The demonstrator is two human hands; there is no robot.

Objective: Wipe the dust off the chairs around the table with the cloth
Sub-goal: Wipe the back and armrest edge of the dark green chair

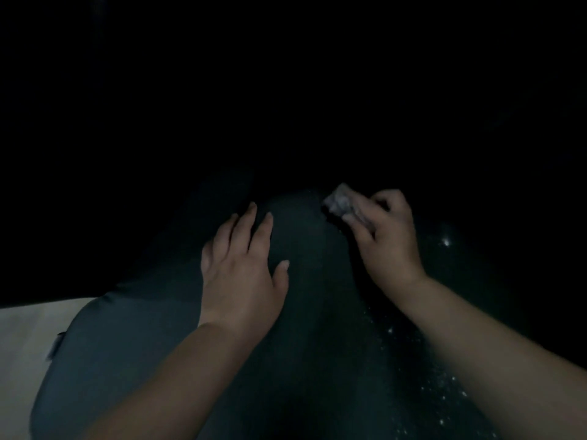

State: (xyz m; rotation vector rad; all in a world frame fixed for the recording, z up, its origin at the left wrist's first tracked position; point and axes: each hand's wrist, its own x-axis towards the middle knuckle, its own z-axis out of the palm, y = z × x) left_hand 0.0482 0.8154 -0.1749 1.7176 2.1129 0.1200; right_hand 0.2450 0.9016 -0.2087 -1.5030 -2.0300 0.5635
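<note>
Dark grey-teal padded fabric, the chair surface (301,312), fills the lower middle of the head view, smooth and rounded, running away from me into the dark. Very dim scene; top half is plain black, no room detail readable. Pale beige flat surface (22,338) shows at the lower left edge, beside the fabric; cannot tell if it is floor or tabletop. Small grey tag-like bit (55,346) sits at the fabric's left edge, too blurred to identify. Right of the fabric is a dark glossy area with scattered white specks (444,389), one brighter glint further up; could be dust or speckled floor, cannot tell which.

My left hand (241,281) lies palm down on the fabric, fingers (263,230) spread apart and flat, thumb out to the side, gripping nothing. Forearm comes in from the bottom centre.

My right hand (387,246) is further right and slightly higher, fingers curled and pinched tight on a small crumpled whitish-grey cloth (340,200). Cloth bunches out past my fingertips toward the upper left, at the far right edge of the padded fabric; whether it actually touches the fabric I cannot tell in this light. Hands are apart from each other, bare fabric between them.
</note>
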